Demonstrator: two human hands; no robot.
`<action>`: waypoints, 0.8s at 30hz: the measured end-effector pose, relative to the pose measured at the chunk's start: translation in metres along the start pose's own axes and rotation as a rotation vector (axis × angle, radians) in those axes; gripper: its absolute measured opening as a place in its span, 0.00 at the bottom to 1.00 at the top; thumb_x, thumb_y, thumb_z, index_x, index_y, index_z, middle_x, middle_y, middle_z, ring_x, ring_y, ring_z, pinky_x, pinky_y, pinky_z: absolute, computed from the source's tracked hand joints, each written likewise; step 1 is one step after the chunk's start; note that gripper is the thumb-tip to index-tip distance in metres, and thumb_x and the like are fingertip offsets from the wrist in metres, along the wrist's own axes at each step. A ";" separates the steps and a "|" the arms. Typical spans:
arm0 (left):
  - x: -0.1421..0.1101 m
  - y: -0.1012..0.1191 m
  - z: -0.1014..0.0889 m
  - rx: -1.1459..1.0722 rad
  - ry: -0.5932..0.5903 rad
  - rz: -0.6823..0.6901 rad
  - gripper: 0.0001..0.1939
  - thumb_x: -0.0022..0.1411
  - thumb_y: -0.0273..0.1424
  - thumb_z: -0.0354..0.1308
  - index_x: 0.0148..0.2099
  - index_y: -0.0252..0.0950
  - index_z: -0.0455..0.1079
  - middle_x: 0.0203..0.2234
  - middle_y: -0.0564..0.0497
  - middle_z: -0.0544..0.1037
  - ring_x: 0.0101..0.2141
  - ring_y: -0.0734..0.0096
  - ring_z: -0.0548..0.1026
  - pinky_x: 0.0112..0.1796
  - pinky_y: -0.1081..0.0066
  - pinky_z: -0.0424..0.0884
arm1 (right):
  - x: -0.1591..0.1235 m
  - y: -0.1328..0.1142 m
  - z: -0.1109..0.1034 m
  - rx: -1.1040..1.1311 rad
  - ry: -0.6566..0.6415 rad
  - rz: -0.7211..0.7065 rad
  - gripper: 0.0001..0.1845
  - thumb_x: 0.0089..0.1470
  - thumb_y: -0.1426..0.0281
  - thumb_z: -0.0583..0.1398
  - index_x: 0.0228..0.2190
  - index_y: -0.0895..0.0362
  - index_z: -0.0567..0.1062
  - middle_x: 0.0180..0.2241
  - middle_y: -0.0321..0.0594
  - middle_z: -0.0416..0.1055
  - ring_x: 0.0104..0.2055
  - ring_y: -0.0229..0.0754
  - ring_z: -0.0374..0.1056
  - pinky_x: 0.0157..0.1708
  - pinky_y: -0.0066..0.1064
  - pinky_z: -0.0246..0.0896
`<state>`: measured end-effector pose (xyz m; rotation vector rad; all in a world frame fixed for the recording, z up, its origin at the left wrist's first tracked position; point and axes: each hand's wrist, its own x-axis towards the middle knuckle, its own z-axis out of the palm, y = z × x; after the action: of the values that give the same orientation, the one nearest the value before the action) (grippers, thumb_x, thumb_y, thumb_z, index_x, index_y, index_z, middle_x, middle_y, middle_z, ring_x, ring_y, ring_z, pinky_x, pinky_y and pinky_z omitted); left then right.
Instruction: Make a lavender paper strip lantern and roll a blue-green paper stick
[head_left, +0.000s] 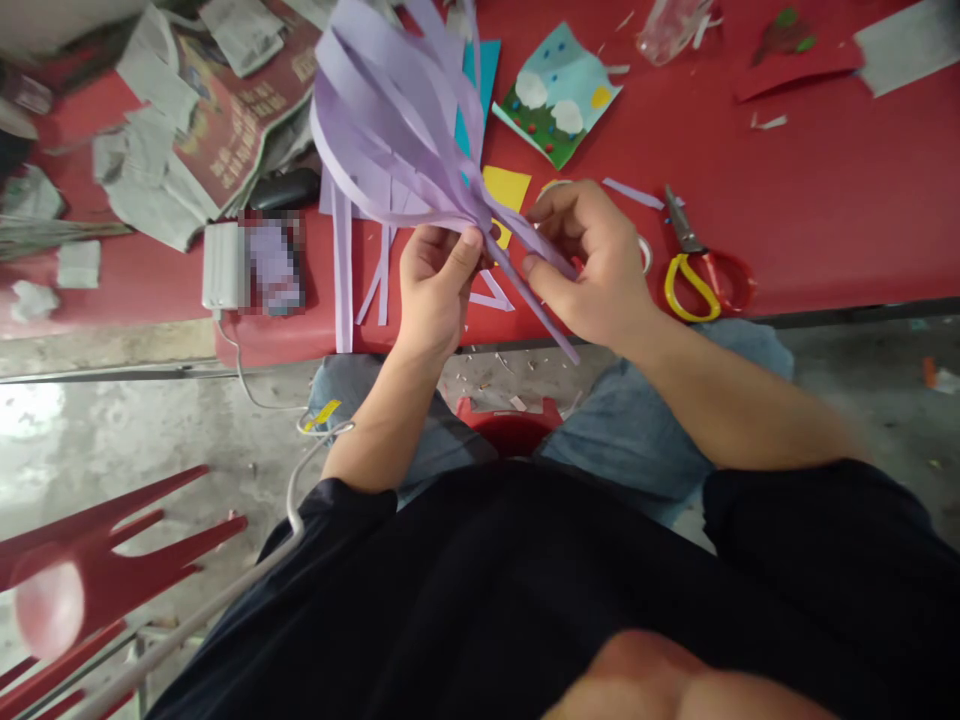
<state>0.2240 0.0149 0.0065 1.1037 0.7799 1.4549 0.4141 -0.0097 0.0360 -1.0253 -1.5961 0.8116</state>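
white box [223, 268], at 9 o'clock from the left grip [439, 290]; newspaper [251, 120], at 10 o'clock. the lilac bundle [375, 95] is raised over the red surface [810, 200], loops fanning to 11 o'clock; the left grip's thumb and fingers pinch its gathered neck. card [556, 95], at 12 o'clock from the right grip [600, 260], which clasps the bundle's tails; scissors [693, 246], at 3 o'clock, blades pointing to 11.
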 end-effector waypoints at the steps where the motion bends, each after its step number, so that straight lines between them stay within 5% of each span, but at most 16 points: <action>1: -0.001 0.001 0.001 -0.010 -0.003 -0.007 0.21 0.64 0.52 0.75 0.45 0.44 0.75 0.35 0.55 0.77 0.39 0.70 0.82 0.44 0.68 0.79 | 0.000 -0.002 -0.001 -0.034 -0.005 -0.007 0.19 0.67 0.49 0.68 0.49 0.48 0.76 0.40 0.38 0.78 0.41 0.49 0.78 0.46 0.45 0.80; 7: -0.003 0.006 0.007 -0.012 -0.021 -0.051 0.21 0.65 0.50 0.76 0.47 0.43 0.77 0.39 0.52 0.80 0.49 0.63 0.84 0.49 0.67 0.80 | 0.000 -0.006 -0.005 -0.161 -0.060 -0.029 0.19 0.75 0.48 0.59 0.47 0.47 0.81 0.42 0.41 0.83 0.46 0.51 0.81 0.50 0.46 0.80; 15: -0.005 0.010 0.010 -0.013 -0.032 -0.065 0.20 0.62 0.48 0.78 0.45 0.41 0.80 0.38 0.52 0.82 0.47 0.64 0.85 0.51 0.65 0.82 | 0.002 -0.007 -0.011 -0.273 -0.109 -0.039 0.22 0.76 0.48 0.56 0.54 0.46 0.81 0.49 0.42 0.84 0.52 0.53 0.82 0.55 0.47 0.80; 24: -0.010 0.009 0.013 -0.022 0.049 -0.116 0.20 0.60 0.43 0.81 0.44 0.39 0.78 0.38 0.53 0.79 0.54 0.57 0.84 0.49 0.65 0.84 | 0.000 -0.009 -0.007 -0.324 -0.013 -0.078 0.20 0.74 0.50 0.60 0.55 0.47 0.79 0.53 0.46 0.83 0.54 0.54 0.81 0.59 0.50 0.79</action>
<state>0.2327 0.0019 0.0171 0.9932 0.8467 1.3942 0.4191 -0.0133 0.0463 -1.1769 -1.8054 0.5169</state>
